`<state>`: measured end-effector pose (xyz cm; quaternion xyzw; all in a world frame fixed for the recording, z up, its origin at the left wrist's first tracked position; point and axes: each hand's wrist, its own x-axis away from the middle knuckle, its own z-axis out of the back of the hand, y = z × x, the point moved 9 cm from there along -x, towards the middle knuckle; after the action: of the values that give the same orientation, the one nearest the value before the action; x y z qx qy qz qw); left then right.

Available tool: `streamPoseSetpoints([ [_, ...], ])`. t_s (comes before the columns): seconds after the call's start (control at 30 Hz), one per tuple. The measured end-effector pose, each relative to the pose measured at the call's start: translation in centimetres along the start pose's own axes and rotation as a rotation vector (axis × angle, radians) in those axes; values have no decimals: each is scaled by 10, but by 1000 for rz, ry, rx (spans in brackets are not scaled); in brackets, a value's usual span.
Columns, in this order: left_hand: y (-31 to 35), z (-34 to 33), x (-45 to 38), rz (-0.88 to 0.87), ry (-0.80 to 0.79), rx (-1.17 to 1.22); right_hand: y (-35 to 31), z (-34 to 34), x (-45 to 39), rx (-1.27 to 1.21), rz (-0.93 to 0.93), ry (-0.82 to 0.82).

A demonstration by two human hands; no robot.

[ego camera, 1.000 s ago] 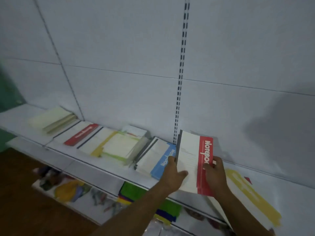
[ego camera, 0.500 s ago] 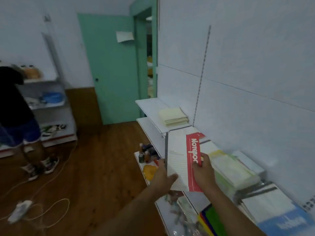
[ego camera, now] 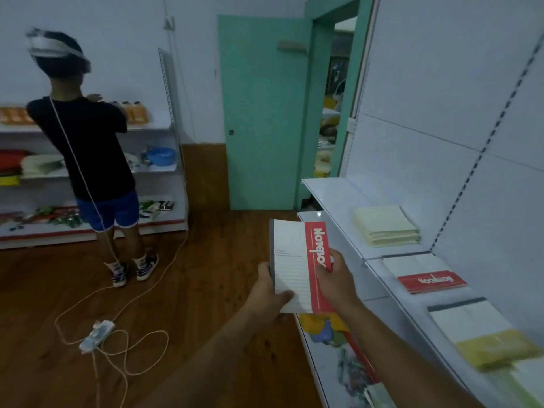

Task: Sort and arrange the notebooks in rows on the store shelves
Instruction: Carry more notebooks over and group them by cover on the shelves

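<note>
A red-banded notebook (ego camera: 300, 269) was gripped by both hands (left (ego camera: 269, 293), right (ego camera: 335, 279)) off the shelf (ego camera: 338, 198); several stacks (ego camera: 385, 225) were already laid out, this one unplaced.

A white notebook (ego camera: 297, 266) with a red side band is standing upright in the air beside the shelf (ego camera: 338, 198). On the shelf, pale yellow notebooks (ego camera: 385, 225), a red-banded notebook (ego camera: 426, 273) and a yellow-banded notebook (ego camera: 482, 334) are lying flat in a row.
</note>
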<state>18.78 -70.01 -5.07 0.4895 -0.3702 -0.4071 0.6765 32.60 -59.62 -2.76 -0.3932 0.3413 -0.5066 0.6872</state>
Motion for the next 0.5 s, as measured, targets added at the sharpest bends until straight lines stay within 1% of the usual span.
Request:
streamPoseSetpoints([
  [0.27, -26, 46, -104, 50, 36, -2, -1, -77, -104, 43, -6, -89],
  [0.4, -28, 53, -175, 63, 54, -31, 4, -100, -174, 18, -6, -76],
  [0.5, -15, 58, -229, 66, 57, -54, 0, -110, -229, 10, 4, -72],
])
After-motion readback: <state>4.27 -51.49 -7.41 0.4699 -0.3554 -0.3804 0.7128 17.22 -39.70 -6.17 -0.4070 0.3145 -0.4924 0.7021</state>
